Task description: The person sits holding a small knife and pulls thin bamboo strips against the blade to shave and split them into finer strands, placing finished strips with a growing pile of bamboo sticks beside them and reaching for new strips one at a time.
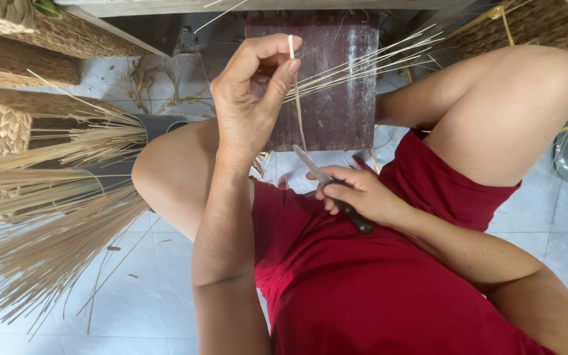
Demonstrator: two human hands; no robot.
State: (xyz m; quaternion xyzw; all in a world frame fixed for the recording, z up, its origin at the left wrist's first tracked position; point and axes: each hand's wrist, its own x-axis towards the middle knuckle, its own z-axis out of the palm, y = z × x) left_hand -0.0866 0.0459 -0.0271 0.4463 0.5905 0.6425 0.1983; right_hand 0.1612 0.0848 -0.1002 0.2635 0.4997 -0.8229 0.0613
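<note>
Two hands | left hand (248,105) – grip pinches a thin reed (295,85) upright, upper centre | right hand (356,194) – grip clenched on a knife (330,187), centre, blade toward reed | straw bundle (47,210) left

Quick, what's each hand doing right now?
Left hand: closed, pinching a thin pale reed strip between thumb and fingers.
Right hand: closed around a knife, blade pointing up toward the strip.
</note>
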